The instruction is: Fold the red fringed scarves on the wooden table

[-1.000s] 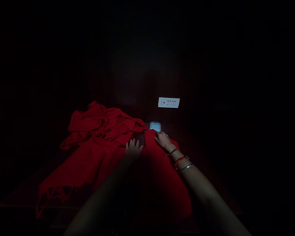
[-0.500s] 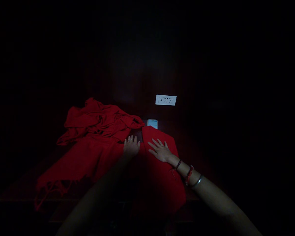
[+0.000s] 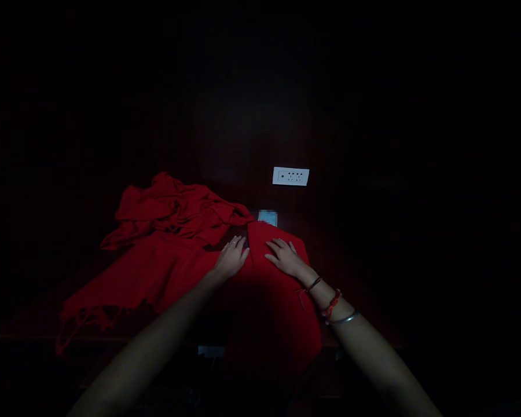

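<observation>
A large red cloth (image 3: 165,260) with a fringed edge lies spread over a dark surface, bunched up at its far left. My left hand (image 3: 233,256) rests flat on it with fingers stretched out, near the middle fold. My right hand (image 3: 285,256) lies flat with spread fingers on the right flap of the cloth; bracelets circle that wrist. Both hands hold nothing. The two hands lie close together, a short gap between them.
A white wall socket plate (image 3: 290,176) sits on the dark wall behind. A small lit rectangle, perhaps a phone (image 3: 267,218), lies just beyond the cloth. The room is very dark; the surface's front edge (image 3: 373,341) is barely visible.
My right hand slid back from the cloth's far corner near the lit rectangle and now lies flat on the right flap. My left hand shifted slightly forward and right.
</observation>
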A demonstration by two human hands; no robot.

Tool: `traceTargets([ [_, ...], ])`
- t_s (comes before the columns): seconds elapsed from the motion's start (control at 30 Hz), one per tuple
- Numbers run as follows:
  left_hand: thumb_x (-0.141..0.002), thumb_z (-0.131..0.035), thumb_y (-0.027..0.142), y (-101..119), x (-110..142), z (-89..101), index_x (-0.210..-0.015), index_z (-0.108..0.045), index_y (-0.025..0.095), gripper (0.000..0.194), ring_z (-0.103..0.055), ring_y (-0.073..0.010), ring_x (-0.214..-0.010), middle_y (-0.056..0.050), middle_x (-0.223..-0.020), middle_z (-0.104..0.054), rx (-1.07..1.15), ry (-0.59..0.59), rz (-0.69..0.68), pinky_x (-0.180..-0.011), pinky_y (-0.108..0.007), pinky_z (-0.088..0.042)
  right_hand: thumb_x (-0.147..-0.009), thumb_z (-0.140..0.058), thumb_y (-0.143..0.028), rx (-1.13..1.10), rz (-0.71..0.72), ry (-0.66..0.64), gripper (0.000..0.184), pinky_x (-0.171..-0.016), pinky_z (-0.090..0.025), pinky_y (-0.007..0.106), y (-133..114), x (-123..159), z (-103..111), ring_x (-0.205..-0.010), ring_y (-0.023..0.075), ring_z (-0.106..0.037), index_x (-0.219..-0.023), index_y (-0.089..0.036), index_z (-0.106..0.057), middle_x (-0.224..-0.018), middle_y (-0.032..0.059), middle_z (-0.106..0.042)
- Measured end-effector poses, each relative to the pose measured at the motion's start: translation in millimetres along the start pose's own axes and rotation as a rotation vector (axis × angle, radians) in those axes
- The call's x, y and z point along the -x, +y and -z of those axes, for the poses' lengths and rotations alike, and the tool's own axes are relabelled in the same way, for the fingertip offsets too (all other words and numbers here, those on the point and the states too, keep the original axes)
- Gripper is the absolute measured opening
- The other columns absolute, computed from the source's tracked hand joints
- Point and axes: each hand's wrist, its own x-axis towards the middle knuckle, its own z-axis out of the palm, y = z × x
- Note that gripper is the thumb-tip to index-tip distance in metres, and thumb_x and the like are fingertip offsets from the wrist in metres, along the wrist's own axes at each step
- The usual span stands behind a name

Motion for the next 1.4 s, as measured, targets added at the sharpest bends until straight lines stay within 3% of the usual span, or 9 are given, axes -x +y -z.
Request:
traceTargets([
  [0.17, -0.082, -0.031, 0.022, -3, -6, -0.7, -0.111, -0.046, 0.009, 0.035, -0.045, -0.0162, -0.103, -0.011, -0.112, -0.049, 0.065, -0.057, 0.024, -0.089, -0.027, -0.032, -0.081, -0.036, -0.028, -0.061, -0.093, 0.119, 0.035, -0.087, -0.031, 0.024, 15, -19, 16, -0.100, 0.0140, -0.046, -0.109, -0.012, -0.051, -0.111, 0.0088, -0.052],
  [0.27, -0.077, -0.032, 0.010, -8, -7, -6.4, -0.110, -0.046, 0.008, 0.036, -0.041, -0.0171, -0.108, -0.012, -0.115, -0.046, 0.022, -0.070, 0.060, -0.090, -0.028, -0.031, -0.081, -0.036, -0.023, -0.054, -0.088, 0.057, 0.031, -0.083, -0.034, 0.021, 13, -45, 22, -0.098, 0.0136, -0.049, -0.106, -0.015, -0.053, -0.108, 0.0066, -0.055],
  [0.43, -0.079, -0.031, 0.013, -6, -3, -9.9, -0.112, -0.046, 0.004, 0.037, -0.036, -0.0243, -0.112, -0.017, -0.116, -0.045, -0.064, 0.013, 0.128, -0.090, -0.036, -0.031, -0.078, -0.042, -0.027, 0.040, -0.076, -0.046, 0.034, -0.080, -0.036, 0.023, -5, -100, 16, -0.098, 0.0173, -0.050, -0.107, -0.012, -0.052, -0.107, 0.0108, -0.055],
  [0.6, -0.080, -0.035, 0.035, 3, 4, -6.9, -0.115, -0.043, 0.001, 0.049, -0.035, -0.0272, -0.113, -0.021, -0.118, -0.043, -0.070, 0.046, 0.166, -0.091, -0.039, -0.030, -0.069, -0.053, -0.021, 0.031, -0.216, -0.072, 0.029, -0.071, -0.040, 0.022, -7, -137, 7, -0.090, 0.0205, -0.054, -0.095, -0.010, -0.060, -0.095, 0.0128, -0.061],
  [0.77, -0.061, -0.041, 0.068, 7, 14, -6.3, -0.119, -0.039, 0.001, 0.088, -0.023, -0.0356, -0.117, -0.021, -0.125, -0.035, -0.070, 0.055, 0.043, -0.092, -0.049, -0.023, -0.070, -0.049, -0.019, -0.009, -0.370, -0.034, 0.025, -0.064, -0.041, 0.019, 4, -152, 9, -0.083, 0.0178, -0.058, -0.089, -0.011, -0.063, -0.091, 0.0110, -0.062],
  [0.97, -0.054, -0.042, 0.073, 11, 21, -4.3, -0.122, -0.036, 0.003, 0.097, -0.022, -0.0372, -0.117, -0.021, -0.126, -0.033, -0.016, -0.075, 0.035, -0.091, -0.051, -0.022, -0.076, -0.042, -0.021, -0.060, -0.541, 0.049, 0.030, -0.060, -0.042, 0.020, 25, -162, 21, -0.083, 0.0190, -0.058, -0.098, -0.008, -0.058, -0.094, 0.0157, -0.060],
  [1.2, -0.061, -0.046, 0.065, 10, 15, 3.4, -0.122, -0.035, 0.009, 0.084, -0.031, -0.0341, -0.113, -0.018, -0.121, -0.040, -0.010, -0.049, 0.025, -0.090, -0.046, -0.025, -0.071, -0.053, -0.025, -0.150, -0.338, 0.008, 0.024, -0.062, -0.040, 0.016, 25, -156, 18, -0.075, 0.0119, -0.057, -0.092, -0.016, -0.061, -0.084, 0.0026, -0.063],
  [1.3, -0.073, -0.045, 0.049, 11, 7, 8.4, -0.118, -0.041, 0.010, 0.059, -0.046, -0.0260, -0.100, -0.015, -0.107, -0.051, 0.026, -0.007, 0.080, -0.084, -0.036, -0.034, -0.071, -0.054, -0.025, -0.157, -0.238, 0.056, 0.038, -0.073, -0.038, 0.017, 22, -144, 21, -0.087, 0.0112, -0.053, -0.109, -0.017, -0.051, -0.099, 0.0026, -0.058],
  [1.4, -0.073, -0.047, 0.039, 10, 1, 10.1, -0.117, -0.041, 0.012, 0.051, -0.048, -0.0218, -0.094, -0.010, -0.100, -0.054, 0.083, -0.046, 0.111, -0.078, -0.030, -0.037, -0.075, -0.049, -0.024, -0.124, -0.130, 0.170, 0.046, -0.084, -0.033, 0.023, 21, -120, 26, -0.100, 0.0136, -0.046, -0.119, -0.015, -0.040, -0.114, 0.0071, -0.048],
])
